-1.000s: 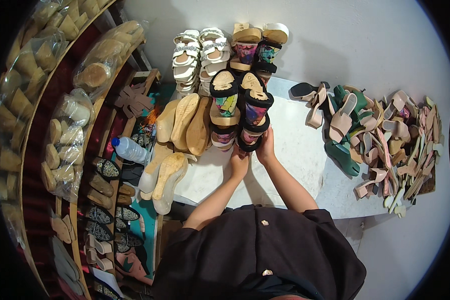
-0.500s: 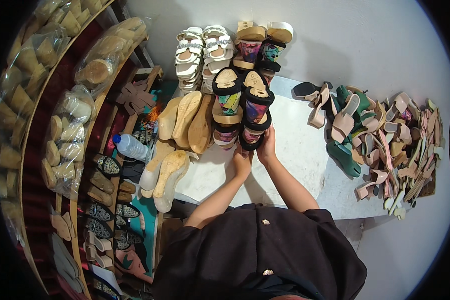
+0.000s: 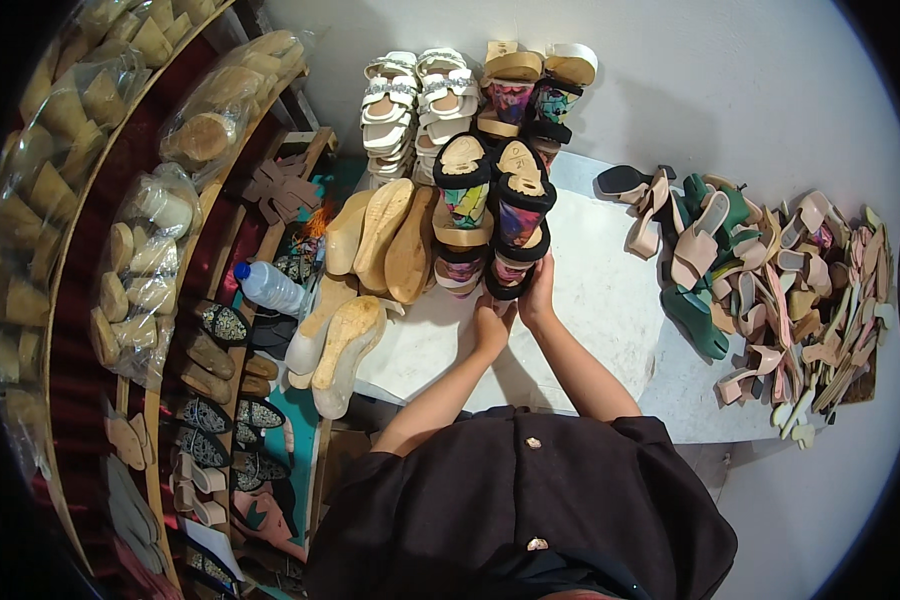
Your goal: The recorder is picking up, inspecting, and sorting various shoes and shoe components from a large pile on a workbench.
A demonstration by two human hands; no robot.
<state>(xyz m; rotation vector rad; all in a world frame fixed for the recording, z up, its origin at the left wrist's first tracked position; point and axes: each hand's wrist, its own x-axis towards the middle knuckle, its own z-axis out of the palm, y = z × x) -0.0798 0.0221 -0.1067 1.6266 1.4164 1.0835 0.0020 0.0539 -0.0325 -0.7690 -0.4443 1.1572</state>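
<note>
Two stacks of sandals with black edges, tan soles and colourful patterned straps stand side by side on the white-covered table. My right hand (image 3: 539,292) is curled along the right side of the lowest, nearest sandal (image 3: 511,272) in the right-hand stack. At that sandal's front edge, my left hand (image 3: 492,325) grips from below, its fingertips partly hidden. Next to it, the left-hand stack ends in another patterned sandal (image 3: 460,270), which neither hand clearly touches. Higher up in the stacks are a yellow-green patterned sandal (image 3: 463,200) and a purple-patterned sandal (image 3: 521,215).
White strappy sandals (image 3: 389,110) are stacked behind, at the left. Wooden shoe lasts (image 3: 348,345) lie left of the stacks, near a water bottle (image 3: 273,289). Shelves (image 3: 160,440) line the left side. Heaped at right are beige and green shoes (image 3: 698,320) with loose strips.
The whole view has shifted slightly to the right. Both hands stay at the nearest sandal, with little visible change in their grip; the stacks stand as before.
</note>
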